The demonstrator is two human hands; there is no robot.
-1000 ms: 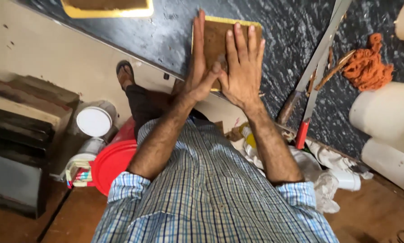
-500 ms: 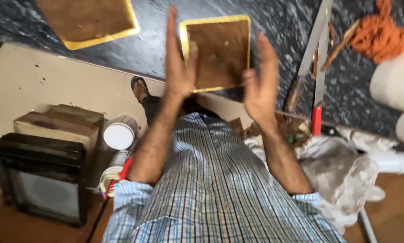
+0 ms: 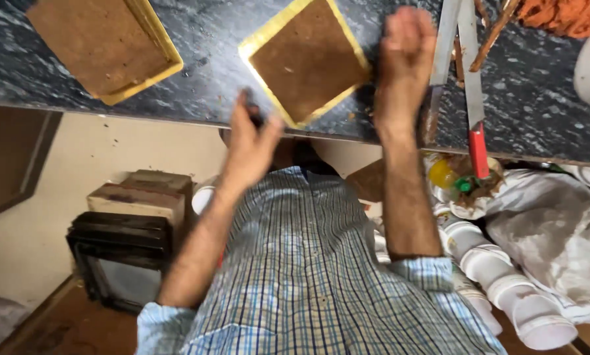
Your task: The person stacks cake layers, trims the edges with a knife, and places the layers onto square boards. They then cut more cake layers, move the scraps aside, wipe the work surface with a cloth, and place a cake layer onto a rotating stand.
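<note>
A square yellow-rimmed mould (image 3: 306, 60) packed with brown material lies on the dark speckled counter (image 3: 209, 46). My right hand (image 3: 403, 56) hovers flat at the mould's right edge, fingers stretched and holding nothing. My left hand (image 3: 250, 141) is blurred, raised over the counter's near edge just below and left of the mould; its fingers are loosely apart and I see nothing gripped. A second filled yellow mould (image 3: 104, 43) lies at the counter's top left.
A long metal blade with a red handle (image 3: 473, 92) lies right of my right hand, with orange twine (image 3: 558, 13) beyond it. Stacked white cups (image 3: 505, 289) and crumpled plastic (image 3: 558, 223) sit lower right. Dark stacked frames (image 3: 127, 250) stand at lower left.
Both hands pressed on the mould a second ago, then lifted off. Now the left hand has dropped back towards the counter edge and the right has shifted to the mould's right side.
</note>
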